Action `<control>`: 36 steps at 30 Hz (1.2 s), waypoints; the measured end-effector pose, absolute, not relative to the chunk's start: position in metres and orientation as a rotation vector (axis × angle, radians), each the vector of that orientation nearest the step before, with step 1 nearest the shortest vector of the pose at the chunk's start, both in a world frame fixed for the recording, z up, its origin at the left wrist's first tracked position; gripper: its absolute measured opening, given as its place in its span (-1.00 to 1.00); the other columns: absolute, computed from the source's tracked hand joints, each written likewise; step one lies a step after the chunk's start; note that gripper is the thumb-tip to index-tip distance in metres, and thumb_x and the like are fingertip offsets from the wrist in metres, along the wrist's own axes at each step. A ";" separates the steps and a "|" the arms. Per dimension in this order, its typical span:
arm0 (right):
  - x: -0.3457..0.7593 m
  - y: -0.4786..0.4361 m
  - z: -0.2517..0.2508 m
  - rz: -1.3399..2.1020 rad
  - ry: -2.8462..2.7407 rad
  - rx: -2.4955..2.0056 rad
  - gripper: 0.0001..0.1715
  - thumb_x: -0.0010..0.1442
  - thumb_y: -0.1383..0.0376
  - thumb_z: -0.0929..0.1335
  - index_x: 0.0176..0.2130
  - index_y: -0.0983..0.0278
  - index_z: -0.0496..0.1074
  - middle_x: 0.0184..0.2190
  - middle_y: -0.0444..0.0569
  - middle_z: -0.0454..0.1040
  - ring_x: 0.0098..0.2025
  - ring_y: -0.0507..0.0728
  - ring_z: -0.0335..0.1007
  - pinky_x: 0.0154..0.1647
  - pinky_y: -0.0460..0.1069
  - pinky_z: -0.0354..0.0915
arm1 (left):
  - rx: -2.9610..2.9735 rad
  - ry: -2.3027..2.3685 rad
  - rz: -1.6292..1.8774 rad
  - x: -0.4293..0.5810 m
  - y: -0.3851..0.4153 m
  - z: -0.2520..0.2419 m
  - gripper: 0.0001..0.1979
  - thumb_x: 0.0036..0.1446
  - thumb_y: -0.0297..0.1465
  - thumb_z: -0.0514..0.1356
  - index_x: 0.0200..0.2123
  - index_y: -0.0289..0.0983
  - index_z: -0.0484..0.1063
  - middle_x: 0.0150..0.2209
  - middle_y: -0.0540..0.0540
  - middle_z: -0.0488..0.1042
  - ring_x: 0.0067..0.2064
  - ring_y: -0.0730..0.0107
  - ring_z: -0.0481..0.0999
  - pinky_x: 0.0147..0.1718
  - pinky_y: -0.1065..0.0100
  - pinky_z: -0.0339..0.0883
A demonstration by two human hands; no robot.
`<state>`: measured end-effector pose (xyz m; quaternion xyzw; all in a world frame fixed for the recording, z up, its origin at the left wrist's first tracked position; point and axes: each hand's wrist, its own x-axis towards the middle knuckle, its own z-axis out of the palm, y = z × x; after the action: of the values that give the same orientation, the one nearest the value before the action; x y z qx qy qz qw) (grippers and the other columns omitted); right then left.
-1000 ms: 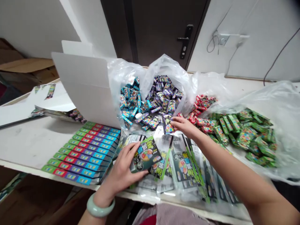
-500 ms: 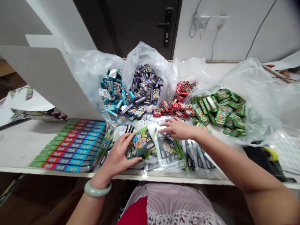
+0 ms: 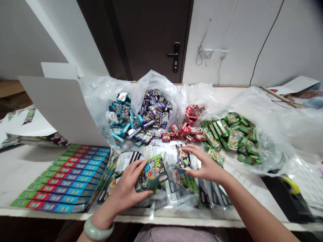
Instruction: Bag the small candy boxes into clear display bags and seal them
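Note:
My left hand (image 3: 128, 185) grips a dark printed packet (image 3: 153, 173) with a green top edge, fingers along its left side and thumb below. Between the thumb and fingers of my right hand (image 3: 205, 164) is a small purple box (image 3: 183, 158), printed side up. Both hands are over a spread of clear-wrapped dark packets (image 3: 176, 179). Beyond them lie heaps of small boxes: blue boxes (image 3: 121, 116), purple boxes (image 3: 154, 107), red boxes (image 3: 188, 129) and green boxes (image 3: 234, 136).
Clear plastic bags (image 3: 158, 79) surround the heaps. At the left, rows of coloured boxes (image 3: 63, 178) fill a display carton with a raised white lid (image 3: 65, 107). Yellow tape (image 3: 290, 185) lies by a black item (image 3: 282, 198) at the right. The table's front edge (image 3: 186, 222) runs below my hands.
The small purple box now shows in my right hand, which has turned to hold it by its edges. My left hand keeps the packet. The camera view has tilted upward.

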<state>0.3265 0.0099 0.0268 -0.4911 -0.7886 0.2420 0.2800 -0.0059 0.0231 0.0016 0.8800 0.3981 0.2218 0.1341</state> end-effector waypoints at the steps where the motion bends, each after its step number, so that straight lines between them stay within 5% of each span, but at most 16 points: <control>1: 0.327 0.008 0.038 0.693 -2.183 -1.224 -0.19 0.04 0.23 0.44 0.24 0.16 0.21 0.24 0.13 0.20 0.27 0.27 0.12 0.25 0.23 0.12 | 2.560 1.137 0.644 -0.003 0.024 0.004 -0.06 -0.03 -0.29 0.36 0.35 -0.08 -0.07 0.19 -0.24 0.24 0.20 -0.11 0.30 0.14 -0.03 0.30; 15: 0.310 0.016 0.083 0.553 -2.757 -1.106 -0.18 0.00 0.35 0.47 0.23 0.30 0.26 0.23 0.23 0.21 0.22 0.34 0.18 0.22 0.23 0.21 | 2.488 0.898 0.585 0.019 0.021 0.006 -0.04 -0.03 -0.20 0.39 0.34 -0.17 -0.06 0.21 -0.26 0.17 0.23 -0.02 0.21 0.20 -0.04 0.21; 20: 0.309 0.019 0.069 0.718 -2.589 -1.081 -0.05 0.04 0.37 0.46 0.31 0.20 0.05 0.33 0.15 0.04 0.30 0.30 0.10 0.27 0.17 0.17 | 2.472 0.956 0.637 0.020 0.020 0.002 -0.03 -0.05 -0.18 0.40 0.34 -0.16 -0.05 0.18 -0.25 0.19 0.21 -0.05 0.23 0.18 -0.07 0.21; 26: 0.297 0.001 0.049 0.886 -2.179 -1.216 -0.54 0.29 0.27 0.28 0.17 0.19 0.26 0.04 0.07 0.46 0.06 0.22 0.39 0.11 0.20 0.33 | 2.470 1.026 0.659 0.016 0.016 -0.002 -0.02 -0.07 -0.22 0.41 0.33 -0.17 -0.04 0.17 -0.27 0.18 0.20 -0.06 0.24 0.17 -0.08 0.22; 33: 0.276 0.042 0.026 0.970 -1.660 -1.281 -0.68 0.29 0.15 0.28 -0.04 0.26 0.40 -0.31 0.01 0.59 -0.24 0.17 0.55 -0.21 0.07 0.44 | 2.410 1.091 0.720 0.000 0.009 0.007 0.00 -0.08 -0.20 0.41 0.33 -0.17 -0.06 0.18 -0.28 0.18 0.20 -0.07 0.24 0.17 -0.08 0.22; 36: 0.238 0.095 0.019 0.749 -1.955 -1.256 -0.75 0.30 0.22 0.28 -0.11 0.29 0.46 -0.29 0.01 0.59 -0.26 0.13 0.54 -0.25 0.01 0.41 | 2.359 1.061 0.761 -0.015 0.002 0.016 0.02 -0.09 -0.15 0.40 0.34 -0.17 -0.07 0.19 -0.29 0.17 0.20 -0.08 0.24 0.17 -0.07 0.23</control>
<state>0.2382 0.0949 0.0189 -0.4832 -0.7522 0.2881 0.3431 -0.0148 0.0023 0.0164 0.8534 0.3839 0.2751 0.2206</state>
